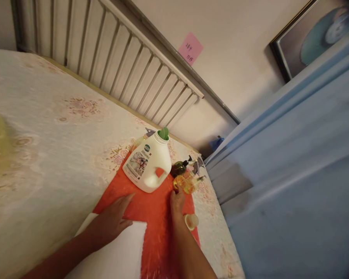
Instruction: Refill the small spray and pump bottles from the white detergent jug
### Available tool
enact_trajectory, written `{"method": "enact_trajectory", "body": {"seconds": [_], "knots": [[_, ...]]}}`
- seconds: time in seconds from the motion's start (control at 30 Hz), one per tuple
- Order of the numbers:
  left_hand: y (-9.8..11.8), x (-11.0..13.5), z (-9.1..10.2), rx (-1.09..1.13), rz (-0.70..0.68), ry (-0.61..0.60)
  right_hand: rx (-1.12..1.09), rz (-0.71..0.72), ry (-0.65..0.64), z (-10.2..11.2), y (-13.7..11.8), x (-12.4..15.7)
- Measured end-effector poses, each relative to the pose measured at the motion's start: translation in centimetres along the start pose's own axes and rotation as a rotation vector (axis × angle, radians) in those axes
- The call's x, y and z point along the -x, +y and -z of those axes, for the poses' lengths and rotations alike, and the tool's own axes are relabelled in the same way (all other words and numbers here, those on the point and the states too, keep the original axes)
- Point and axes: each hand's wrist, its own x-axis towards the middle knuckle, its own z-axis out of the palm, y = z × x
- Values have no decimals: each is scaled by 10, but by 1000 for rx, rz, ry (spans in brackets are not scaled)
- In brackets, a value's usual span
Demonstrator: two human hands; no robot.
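Note:
A large white detergent jug stands on a red sheet, its green pouring spout showing at the uncapped mouth. My left hand is in front of the jug, fingers stretched out over a white sheet, holding nothing. My right hand is closed at the near end of a bottle of amber liquid; its fingertips are partly hidden there. Behind this bottle is a dark pump bottle. A small pale cap or cup sits beside my right wrist.
Several spray bottles are grouped right of the jug, one with a grey trigger. Another trigger head shows behind the jug. A floral tablecloth covers the surface. A radiator runs behind, and a blue curtain hangs at the right.

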Motion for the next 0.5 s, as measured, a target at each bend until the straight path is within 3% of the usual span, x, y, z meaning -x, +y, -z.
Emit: {"method": "enact_trajectory", "body": {"seconds": [0.33, 0.5], "knots": [[1, 0, 0, 42, 4, 6, -41, 3, 14, 3, -6, 0], [-9, -2, -8, 29, -3, 17, -83, -5, 54, 8, -11, 7]]}}
